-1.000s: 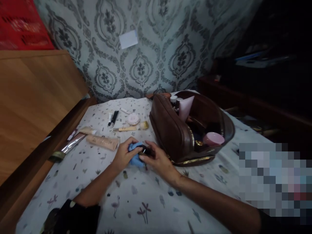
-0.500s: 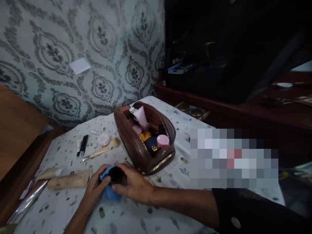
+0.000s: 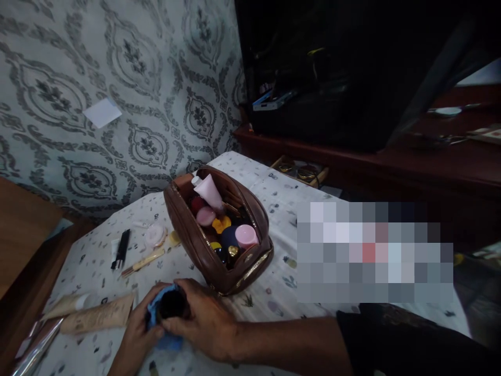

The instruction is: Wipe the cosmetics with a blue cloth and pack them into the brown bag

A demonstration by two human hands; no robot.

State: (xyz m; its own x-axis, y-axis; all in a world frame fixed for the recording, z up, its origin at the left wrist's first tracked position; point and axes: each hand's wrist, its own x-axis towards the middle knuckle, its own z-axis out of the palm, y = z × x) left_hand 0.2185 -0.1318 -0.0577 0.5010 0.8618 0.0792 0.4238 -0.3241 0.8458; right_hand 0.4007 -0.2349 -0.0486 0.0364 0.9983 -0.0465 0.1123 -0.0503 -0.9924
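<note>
My left hand is closed around a blue cloth, which wraps one side of a dark, round container. My right hand grips the same container from the other side, thumb across its near edge; its exact kind is too dark to make out. Just beyond my hands stands an unzipped brown toiletry bag. Inside it are a pale pink squeeze tube, a pink-lidded jar, a yellow-orange item and other cosmetics.
Left of the bag lie a round compact, a black slim case and a thin brush. Nearer are a beige tube and a silver tube. A drawer stands open past the patterned tablecloth; one patch at right is blurred.
The view has swung slightly right, so the scene sits further left. Both hands keep hold of the container and cloth, and the container's dark face is turned more toward me.
</note>
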